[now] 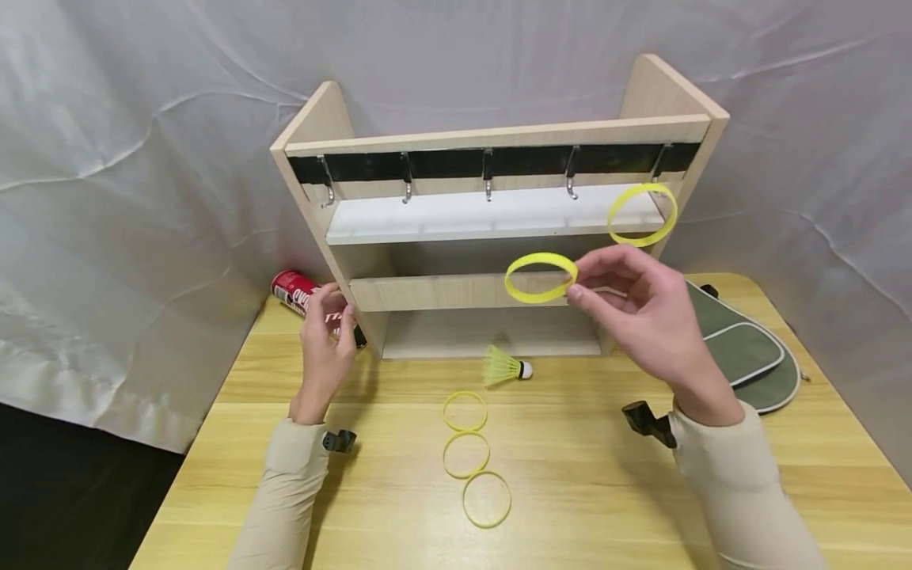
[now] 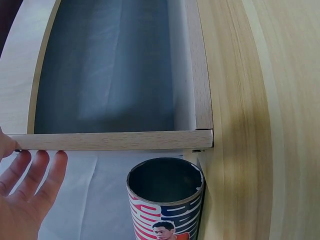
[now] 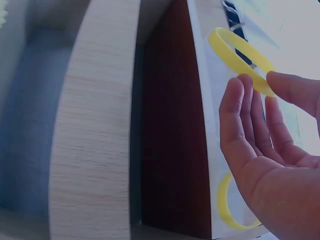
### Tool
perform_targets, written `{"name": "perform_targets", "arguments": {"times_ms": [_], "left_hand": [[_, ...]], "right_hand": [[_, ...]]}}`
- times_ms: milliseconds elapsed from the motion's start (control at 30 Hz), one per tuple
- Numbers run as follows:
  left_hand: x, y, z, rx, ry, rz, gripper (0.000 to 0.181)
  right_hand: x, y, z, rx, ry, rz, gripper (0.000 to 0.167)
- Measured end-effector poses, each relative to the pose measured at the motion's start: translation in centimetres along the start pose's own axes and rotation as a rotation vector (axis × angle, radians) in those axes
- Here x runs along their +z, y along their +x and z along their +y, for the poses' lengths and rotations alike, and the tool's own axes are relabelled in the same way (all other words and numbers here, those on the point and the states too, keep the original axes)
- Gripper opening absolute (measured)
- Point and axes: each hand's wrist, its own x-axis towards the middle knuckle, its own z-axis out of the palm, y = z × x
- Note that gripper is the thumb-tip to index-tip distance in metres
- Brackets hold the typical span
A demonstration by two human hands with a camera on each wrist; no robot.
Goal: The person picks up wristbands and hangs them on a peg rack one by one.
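Note:
In the head view, my right hand (image 1: 648, 309) pinches a yellow wristband (image 1: 540, 298) between thumb and fingers, in front of the wooden shelf (image 1: 442, 294). Another yellow wristband (image 1: 672, 226) hangs at the rightmost of several metal hooks (image 1: 571, 186) along a black strip. The right wrist view also has the pinched wristband (image 3: 235, 60) at the fingertips. My left hand (image 1: 324, 356) is at the shelf's left side panel; in the left wrist view its fingertips (image 2: 61, 157) touch the panel's outer side. Three more wristbands (image 1: 487, 419) lie in a row on the table.
A yellow shuttlecock (image 1: 502, 367) lies before the shelf's bottom opening. Left of the shelf is a red printed tube (image 1: 290, 290), its open end showing in the left wrist view. A green bag (image 1: 765, 388) with white piping lies on the table (image 1: 570, 491) at right.

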Motion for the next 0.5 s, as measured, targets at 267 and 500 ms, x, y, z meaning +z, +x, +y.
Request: {"name": "perform_targets", "arguments": {"times_ms": [267,500], "left_hand": [[0.0,-0.1,0.0,-0.009,-0.012,-0.016,0.035],[0.0,0.0,0.2,0.009,-0.009,-0.012,0.035]], "right_hand": [[-0.8,1.3,-0.8,-0.024,0.201,0.124,0.025],[-1.2,2.5,-0.7,-0.039,0.316,0.224,0.022]]}}
